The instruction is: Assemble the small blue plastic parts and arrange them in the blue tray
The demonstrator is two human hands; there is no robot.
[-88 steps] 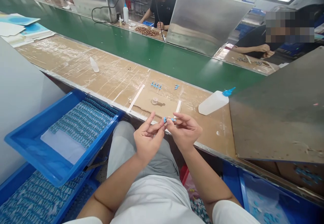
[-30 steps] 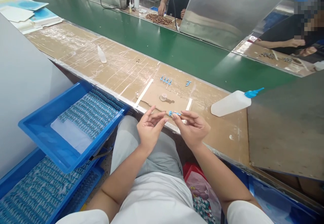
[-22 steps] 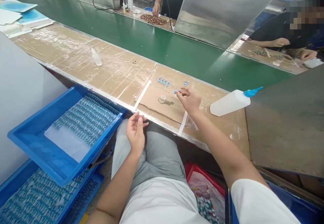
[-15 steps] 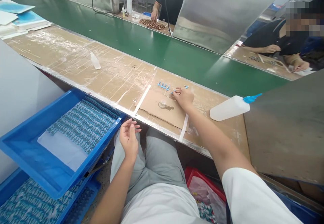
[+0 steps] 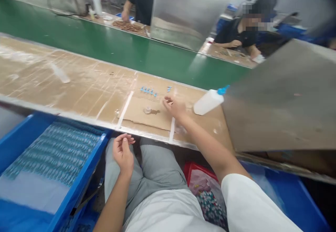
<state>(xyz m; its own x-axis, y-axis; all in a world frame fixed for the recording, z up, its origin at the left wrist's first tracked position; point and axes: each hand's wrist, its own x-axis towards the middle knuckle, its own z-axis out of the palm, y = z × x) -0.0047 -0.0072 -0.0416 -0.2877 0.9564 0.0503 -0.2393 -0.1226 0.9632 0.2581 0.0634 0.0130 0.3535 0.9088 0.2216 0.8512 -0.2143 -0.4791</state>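
My right hand (image 5: 175,107) hovers above the cardboard sheet (image 5: 139,114), fingers loosely bent and apart, slightly smeared, with nothing visible in them. Left of its fingertips, a row of several small blue pieces (image 5: 148,91) lies on the table; their exact kind is too small to make out. Beyond the hand sits another little group of blue pieces (image 5: 169,89). On the cardboard stands a small clear cup (image 5: 147,110). My left hand (image 5: 123,154) is held over my lap near the table edge, palm up, fingers half curled and apart, holding nothing I can see.
A white squeeze bottle (image 5: 209,102) with a blue tip lies tilted at right, before a metal panel (image 5: 283,102). A smaller bottle (image 5: 60,72) lies at left. Behind runs a green belt (image 5: 105,46). Blue trays (image 5: 86,169) stand lower left. Two people sit across.
My right hand has come away from the end of the row, back and to the right, leaving a blue piece there. The whole view has swung right; my left hand stays over my lap.
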